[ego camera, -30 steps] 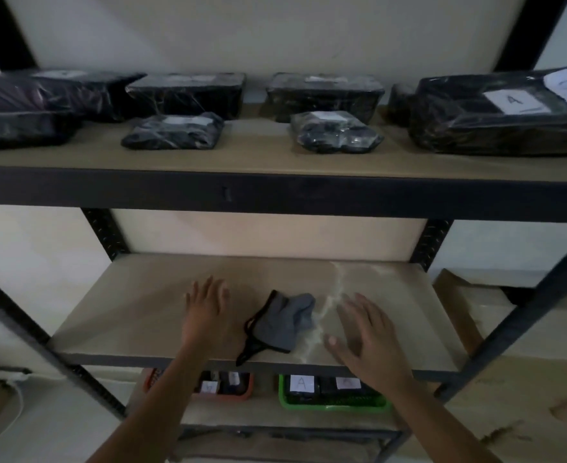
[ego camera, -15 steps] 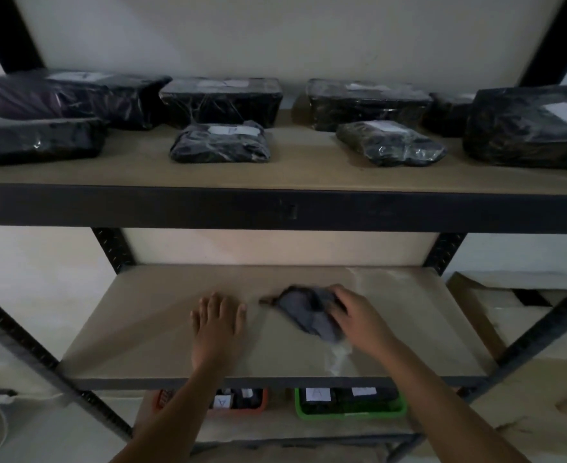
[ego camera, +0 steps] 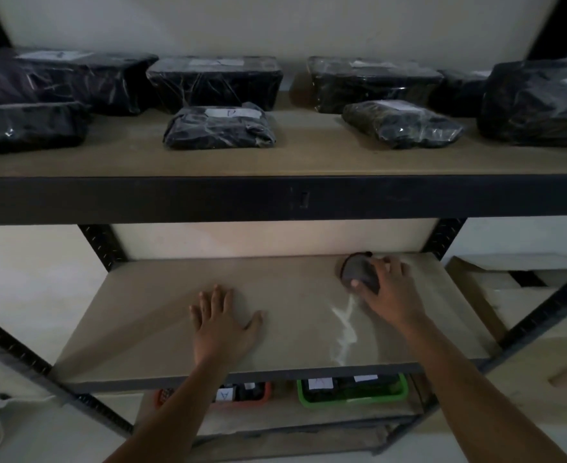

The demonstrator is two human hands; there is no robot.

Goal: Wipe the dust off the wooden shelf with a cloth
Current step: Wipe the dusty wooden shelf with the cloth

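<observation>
Your left hand (ego camera: 223, 324) lies flat, fingers spread and holding nothing, on the pale wooden shelf board (ego camera: 148, 315). Your right hand (ego camera: 387, 289) grips the bunched dark grey cloth (ego camera: 357, 272) at two o'clock, near the back edge (wiping under way). Next, I judge, sweep toward six o'clock through the whitish dust streak (ego camera: 343, 324).

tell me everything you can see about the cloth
The cloth is a small dark grey piece of soft fabric, bunched into a rounded wad with a darker edge showing at its far side. It lies on the wooden shelf near the back right, just beyond a pale streak of dust. The right hand grips it, fingers curled over its right side.
</observation>
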